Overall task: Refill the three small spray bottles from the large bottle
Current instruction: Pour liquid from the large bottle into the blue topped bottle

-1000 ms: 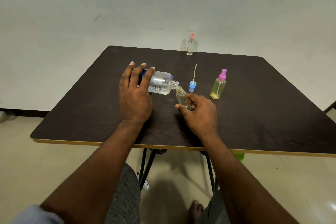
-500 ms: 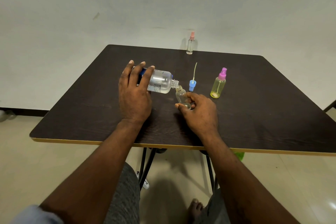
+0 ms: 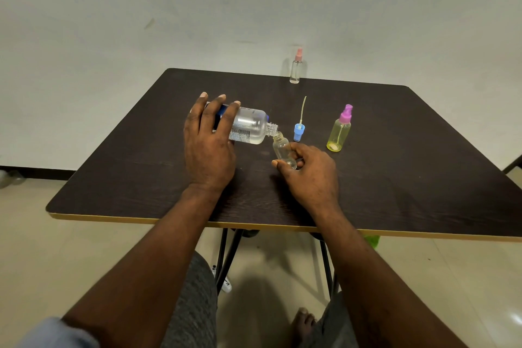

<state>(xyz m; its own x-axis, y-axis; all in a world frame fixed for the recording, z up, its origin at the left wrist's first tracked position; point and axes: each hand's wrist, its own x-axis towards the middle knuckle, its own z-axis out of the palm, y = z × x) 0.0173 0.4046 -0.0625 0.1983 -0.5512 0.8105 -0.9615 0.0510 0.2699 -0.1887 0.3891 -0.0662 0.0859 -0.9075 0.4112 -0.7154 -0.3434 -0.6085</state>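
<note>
My left hand (image 3: 210, 147) grips the large clear bottle (image 3: 250, 127), tipped on its side with its open neck pointing right. That neck meets the mouth of a small clear bottle (image 3: 282, 150), uncapped and tilted, which my right hand (image 3: 309, 172) holds near its base. A blue spray cap (image 3: 298, 131) with its thin dip tube stands on the table just beyond. A yellow-green spray bottle (image 3: 339, 134) with a purple cap stands to the right. A slim clear spray bottle (image 3: 296, 69) with a pink cap stands at the table's far edge.
Everything sits on a dark wood-grain table (image 3: 409, 178) with a light front rim, against a pale wall. Folding metal legs (image 3: 226, 257) and my knees and a bare foot show below the front edge.
Both hands and the two bottles keep almost the same pose; the view has shifted slightly.
</note>
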